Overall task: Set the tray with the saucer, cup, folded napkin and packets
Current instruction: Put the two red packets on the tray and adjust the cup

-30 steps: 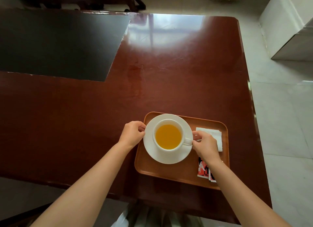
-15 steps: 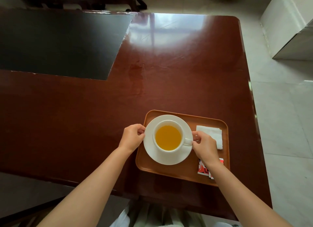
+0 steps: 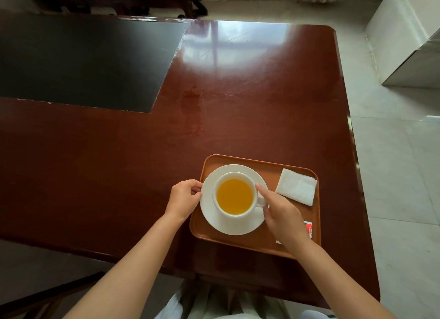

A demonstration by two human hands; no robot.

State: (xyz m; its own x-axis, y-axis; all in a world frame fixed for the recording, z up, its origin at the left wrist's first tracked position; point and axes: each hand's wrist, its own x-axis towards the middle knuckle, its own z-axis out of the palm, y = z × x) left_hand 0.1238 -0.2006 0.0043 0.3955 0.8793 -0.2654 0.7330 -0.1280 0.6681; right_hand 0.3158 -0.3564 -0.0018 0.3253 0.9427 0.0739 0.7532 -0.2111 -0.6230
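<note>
since half a second ago the right hand [image 3: 284, 215] has been shifted, its forefinger now stretched along the cup's rim instead of curled by the handle.

the round white glazed cup [image 3: 234, 194], filled with an opaque orange-yellow drink, is seated in the middle of the round white saucer [image 3: 228, 225], which lies on the left half of the rounded-corner orange-brown plastic tray [image 3: 262, 241]. the handle side of the cup is touched by the right hand, though whether the handle is pinched cannot be told; it seems to be steadied so the drink is not spilled. the saucer's left edge is pinched by the curled fingers of the left hand [image 3: 184, 197], probably for centring. the folded white paper napkin [image 3: 297, 186] is laid at the tray's far right corner, and the red-and-white packets [image 3: 308, 229] are mostly hidden behind the right wrist. the tray is set near the front right of the glossy dark red wooden table [image 3: 238, 99].
</note>
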